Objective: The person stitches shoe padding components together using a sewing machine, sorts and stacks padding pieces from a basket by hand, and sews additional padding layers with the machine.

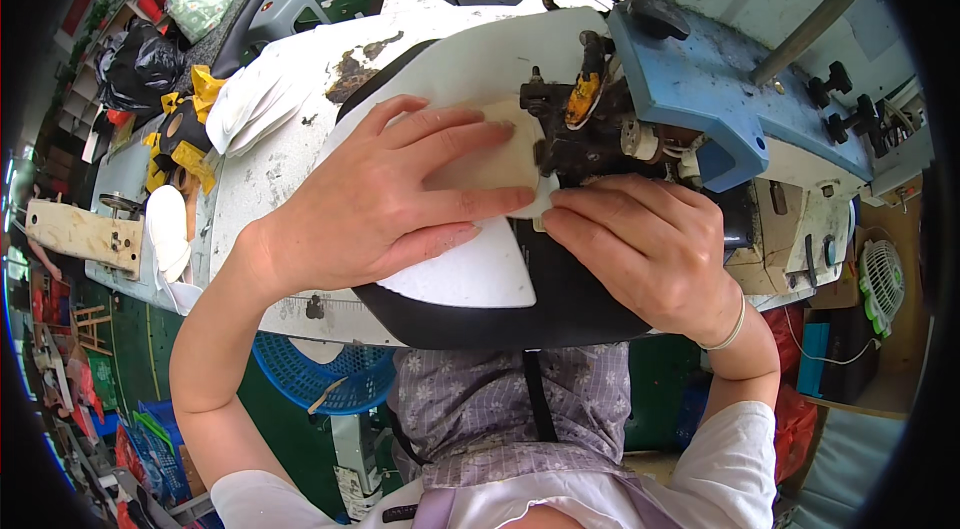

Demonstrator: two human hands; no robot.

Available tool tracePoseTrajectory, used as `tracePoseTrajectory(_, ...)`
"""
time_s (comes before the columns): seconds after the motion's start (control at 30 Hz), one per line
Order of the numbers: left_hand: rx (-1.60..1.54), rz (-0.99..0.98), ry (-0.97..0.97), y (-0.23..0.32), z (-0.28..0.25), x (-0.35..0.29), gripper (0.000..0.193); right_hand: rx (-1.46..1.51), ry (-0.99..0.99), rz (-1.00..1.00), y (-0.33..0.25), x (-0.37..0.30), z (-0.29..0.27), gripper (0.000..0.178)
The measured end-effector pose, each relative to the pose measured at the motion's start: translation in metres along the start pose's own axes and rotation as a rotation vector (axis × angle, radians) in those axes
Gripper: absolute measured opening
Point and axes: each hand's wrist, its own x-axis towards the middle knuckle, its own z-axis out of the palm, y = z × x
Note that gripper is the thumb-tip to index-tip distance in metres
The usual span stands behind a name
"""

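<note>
My left hand (370,194) lies palm down with spread fingers on a cream, flat, insole-like piece (515,154). Its fingertips press the piece close to the dark, oily working head (590,134) of a blue machine (680,79). Thumb and fingers of my right hand (650,239) are closed at the near right edge of the cream piece, just below the head. Under my left hand a white rounded piece (470,274) sticks out toward me. Beneath both hands is a black work surface (590,309); the contact point under the head is hidden.
A stack of white flat pieces (260,99) lies on the white table at the left. Beyond it are a black and yellow roll (185,144) and a white insole (168,229). A blue basket (330,379) sits below the table edge. A fan (882,279) stands at right.
</note>
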Motion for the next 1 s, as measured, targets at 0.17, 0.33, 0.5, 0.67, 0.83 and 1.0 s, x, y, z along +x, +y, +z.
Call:
tracePoseTrajectory(0.17, 0.023, -0.045, 0.013, 0.002, 0.001, 0.0, 0.042, -0.006, -0.02, 0.011, 0.001, 0.001, -0.001, 0.032)
tracePoseTrajectory(0.33, 0.055, -0.068, 0.015, 0.008, 0.0, 0.0, 0.046, 0.008, -0.019, 0.02, 0.0, 0.001, -0.002, 0.032)
tracePoseTrajectory(0.5, 0.099, -0.124, 0.026, 0.028, 0.004, -0.001, 0.051, 0.023, 0.008, 0.032, 0.0, -0.003, 0.001, 0.033)
tracePoseTrajectory(0.67, 0.087, -0.292, 0.031, 0.059, 0.003, 0.004, 0.069, -0.001, 0.011, 0.047, 0.0, -0.001, -0.006, 0.034)
tracePoseTrajectory(0.83, 0.086, -0.379, 0.052, 0.08, 0.008, 0.007, 0.079, -0.008, 0.111, 0.064, 0.002, 0.0, -0.006, 0.033)
tracePoseTrajectory(1.0, 0.089, -0.423, 0.033, 0.09, 0.018, 0.012, 0.084, -0.009, 0.247, 0.098, 0.001, 0.0, -0.009, 0.03)
